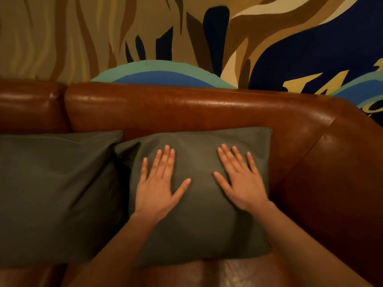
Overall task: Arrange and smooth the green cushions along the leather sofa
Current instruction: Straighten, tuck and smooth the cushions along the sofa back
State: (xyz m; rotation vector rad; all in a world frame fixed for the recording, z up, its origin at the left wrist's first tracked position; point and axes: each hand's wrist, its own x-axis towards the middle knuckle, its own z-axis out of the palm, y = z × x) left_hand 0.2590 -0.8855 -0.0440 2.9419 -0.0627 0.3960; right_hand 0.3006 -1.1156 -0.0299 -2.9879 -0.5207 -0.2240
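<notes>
Cushions come first: two green ones lean against the back of the leather sofa [186, 108]. The right cushion [199, 220] stands near the sofa's right arm, its top edge against the backrest and its lower edge on the seat. The left cushion [53, 193] sits just beside it, their upper corners touching.

Both hands lie flat on the face of the right cushion. The left hand [158, 187] has its fingers [165, 160] straight and slightly spread, thumb out to the right. The right hand [242, 183] mirrors it, thumb pointing left. Neither hand grips anything; palms and fingers only press on the fabric.

The cushion looks soft and light. Its cover is matte cloth, likely grippy enough that flat palms can drag wrinkles outward without sliding. It dents a little between the hands, so firm pressure should reshape the filling. To shift it, the side edges or top corners seem the best holds, since the loose fabric there bunches easily. The glossy leather beneath is probably slick, so a hard push may slide the whole cushion.
</notes>
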